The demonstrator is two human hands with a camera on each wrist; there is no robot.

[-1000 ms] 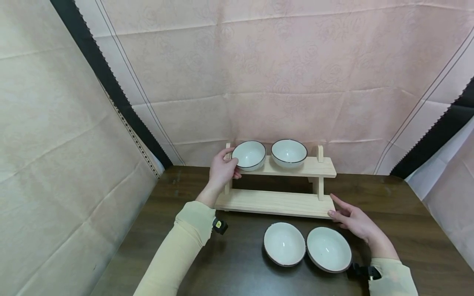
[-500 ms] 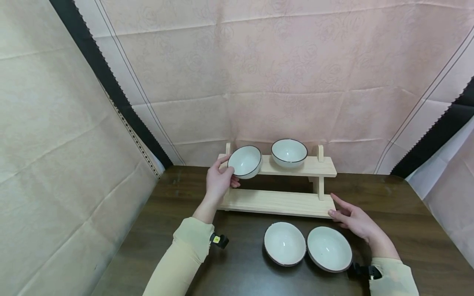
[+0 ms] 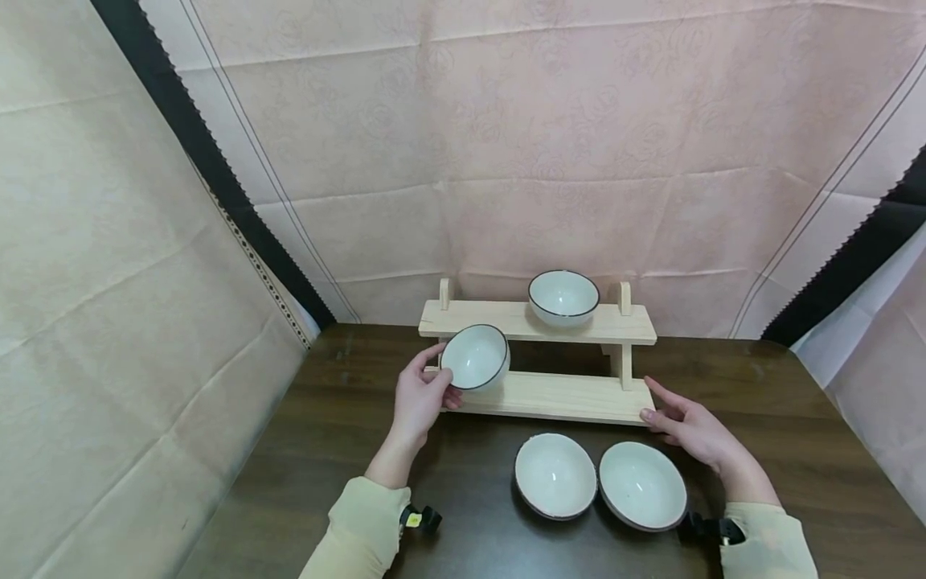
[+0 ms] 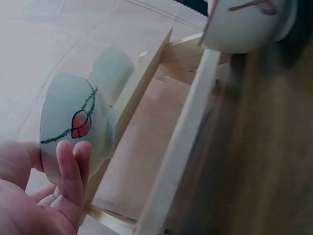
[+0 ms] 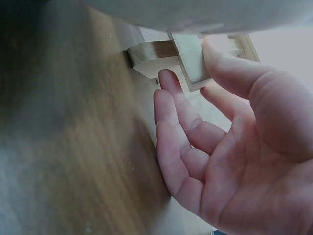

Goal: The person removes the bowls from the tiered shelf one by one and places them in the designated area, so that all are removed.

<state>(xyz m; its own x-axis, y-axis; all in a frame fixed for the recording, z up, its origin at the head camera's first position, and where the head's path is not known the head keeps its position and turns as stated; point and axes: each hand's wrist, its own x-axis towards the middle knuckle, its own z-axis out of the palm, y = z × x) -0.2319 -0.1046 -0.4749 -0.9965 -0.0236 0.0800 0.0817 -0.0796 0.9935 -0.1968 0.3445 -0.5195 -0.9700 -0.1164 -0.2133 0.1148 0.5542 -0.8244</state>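
My left hand grips a white bowl with a dark rim, thumb at the near side of the rim. The bowl is tilted in front of the two-tier wooden rack, over the left part of its lower board. In the left wrist view this bowl shows a red bud and a green vine on its outside. My right hand pinches the right end of the lower board between thumb and forefinger. The other fingers, in the right wrist view, curl loosely below the board.
A second white bowl stands on the upper board, right of centre. Two more bowls, a left one and a right one, stand side by side on the dark wooden table before the rack. Pale cloth hangs behind.
My left hand has taken its bowl off the upper board, bringing it down and towards me, slightly left, with a tilt. The right hand stays at the rack's corner.
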